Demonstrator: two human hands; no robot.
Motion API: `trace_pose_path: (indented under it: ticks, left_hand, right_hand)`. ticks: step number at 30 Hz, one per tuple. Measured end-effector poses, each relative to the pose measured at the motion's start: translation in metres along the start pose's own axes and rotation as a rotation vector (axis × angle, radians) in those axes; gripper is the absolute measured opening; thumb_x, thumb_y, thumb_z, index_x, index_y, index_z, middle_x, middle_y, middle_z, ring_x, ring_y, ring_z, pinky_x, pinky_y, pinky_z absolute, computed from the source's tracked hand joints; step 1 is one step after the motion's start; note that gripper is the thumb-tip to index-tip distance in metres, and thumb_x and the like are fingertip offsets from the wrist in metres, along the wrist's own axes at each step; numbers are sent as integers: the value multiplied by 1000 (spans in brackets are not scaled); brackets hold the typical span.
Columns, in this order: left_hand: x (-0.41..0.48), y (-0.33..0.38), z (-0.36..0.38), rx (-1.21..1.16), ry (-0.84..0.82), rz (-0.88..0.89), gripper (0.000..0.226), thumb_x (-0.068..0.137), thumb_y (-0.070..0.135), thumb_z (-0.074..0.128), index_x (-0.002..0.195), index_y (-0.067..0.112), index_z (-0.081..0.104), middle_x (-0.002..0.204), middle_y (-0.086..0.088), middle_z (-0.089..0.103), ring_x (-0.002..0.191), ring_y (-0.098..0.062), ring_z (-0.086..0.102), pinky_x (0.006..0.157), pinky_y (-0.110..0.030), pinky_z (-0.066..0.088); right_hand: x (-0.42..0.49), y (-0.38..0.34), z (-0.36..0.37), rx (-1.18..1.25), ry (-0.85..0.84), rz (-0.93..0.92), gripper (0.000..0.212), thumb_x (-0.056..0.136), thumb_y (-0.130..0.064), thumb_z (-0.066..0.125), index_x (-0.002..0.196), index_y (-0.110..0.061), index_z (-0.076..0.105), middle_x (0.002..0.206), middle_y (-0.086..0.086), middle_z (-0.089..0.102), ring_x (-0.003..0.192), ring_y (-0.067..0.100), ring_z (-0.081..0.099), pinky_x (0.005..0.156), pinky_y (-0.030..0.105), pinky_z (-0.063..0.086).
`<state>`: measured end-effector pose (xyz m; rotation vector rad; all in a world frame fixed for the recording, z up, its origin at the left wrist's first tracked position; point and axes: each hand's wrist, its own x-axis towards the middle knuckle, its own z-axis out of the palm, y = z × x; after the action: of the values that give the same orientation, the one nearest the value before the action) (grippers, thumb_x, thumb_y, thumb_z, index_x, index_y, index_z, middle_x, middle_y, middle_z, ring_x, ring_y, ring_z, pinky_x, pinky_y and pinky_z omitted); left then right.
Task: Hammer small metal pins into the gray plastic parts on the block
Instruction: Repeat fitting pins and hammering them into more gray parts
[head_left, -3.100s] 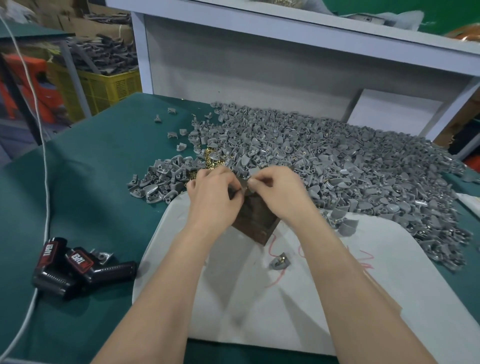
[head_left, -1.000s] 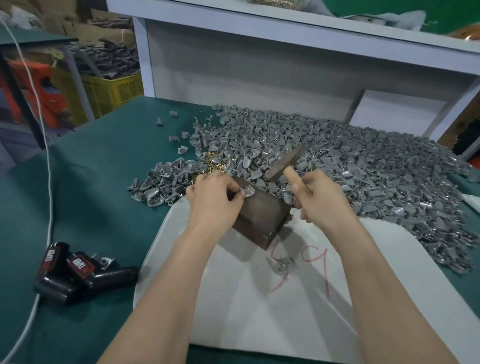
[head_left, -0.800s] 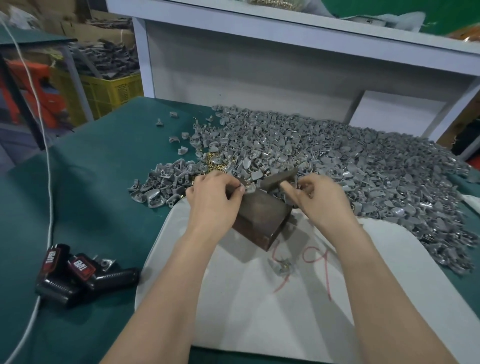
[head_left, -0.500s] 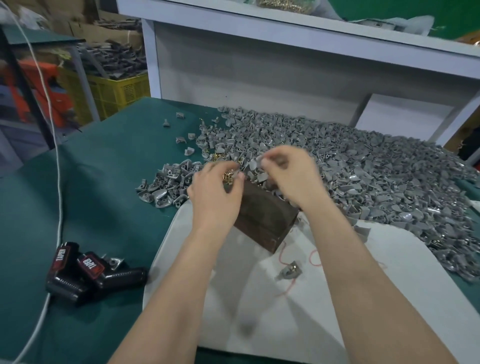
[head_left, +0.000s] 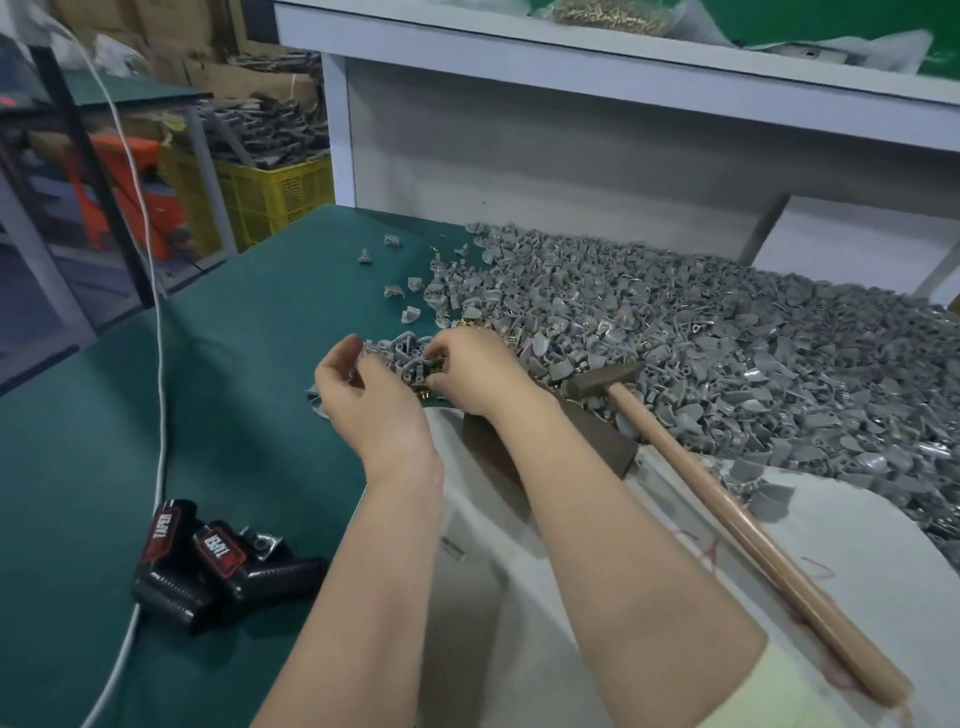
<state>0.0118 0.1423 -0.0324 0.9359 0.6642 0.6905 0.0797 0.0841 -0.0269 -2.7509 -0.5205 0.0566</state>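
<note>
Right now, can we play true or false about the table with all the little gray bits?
1. The hammer lies flat and no hand holds it. True.
2. The table cover is red. False: it is green.
3. The right hand is down among the gray parts. True.
4. The yellow crate sits on top of the table. False: it stands beyond the table, at the back left.
5. The black tools lie to the right of the hammer. False: they lie far to its left, next to the white cable.
</note>
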Motion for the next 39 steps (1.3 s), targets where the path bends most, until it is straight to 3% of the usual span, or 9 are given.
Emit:
trace_pose_path:
  ticks: [4,9,17,24,31,33,36,39]
  left_hand:
    - [3,-2,0,-30,7,-1,22,93,6,40,103,21,52,100,10,54,95,-9,52,75,-16,42]
    - [4,-6,2,-50,1,-8,22,93,7,40,101,23,52,93,16,53,76,5,50,57,-1,38]
    - [4,-7,2,-37,1,9,22,93,7,40,101,23,53,93,15,53,75,5,50,54,1,36]
    - [6,-8,2,-36,-12,36,21,93,7,41,102,21,53,93,15,53,78,5,50,57,1,36]
    - [5,-7,2,-38,-12,27,22,93,8,41,102,23,53,94,15,53,78,5,50,65,-7,40]
    - [5,-7,2,-37,-21,28,22,93,7,41,102,23,53,95,14,54,79,4,50,68,-11,40]
    - [5,-7,1,-14,-69,22,21,94,10,44,103,25,56,100,13,56,76,4,50,65,-9,39]
    - [0,-8,3,17,-201,18,13,97,21,49,97,30,58,99,9,59,81,-1,54,71,-11,43]
  right_hand:
    - [11,-13,10,-163,-38,-33,42,82,-3,54,116,-27,61,119,7,61,109,28,56,79,33,43]
    - [13,-15,14,-131,-9,-24,36,80,1,50,111,-14,59,116,13,59,103,31,57,81,35,47]
    - [13,-15,15,-97,41,5,22,83,-3,50,100,-9,62,108,14,61,92,31,56,69,32,39]
    - [16,-19,16,-118,58,14,35,88,-2,45,122,-2,47,116,17,58,105,33,57,70,35,38]
    - [17,-19,17,-95,80,39,21,86,-4,48,104,-6,58,110,16,61,98,32,58,68,32,37]
    - [18,-15,11,-13,125,61,18,85,-3,51,101,-5,58,104,14,63,94,30,59,68,31,41]
    - [13,-1,-14,302,195,84,7,85,-7,58,90,-11,60,87,-2,62,83,16,59,70,28,45]
    - [-8,9,-42,576,176,16,14,81,-6,63,85,-19,60,86,-5,65,80,10,62,68,21,48]
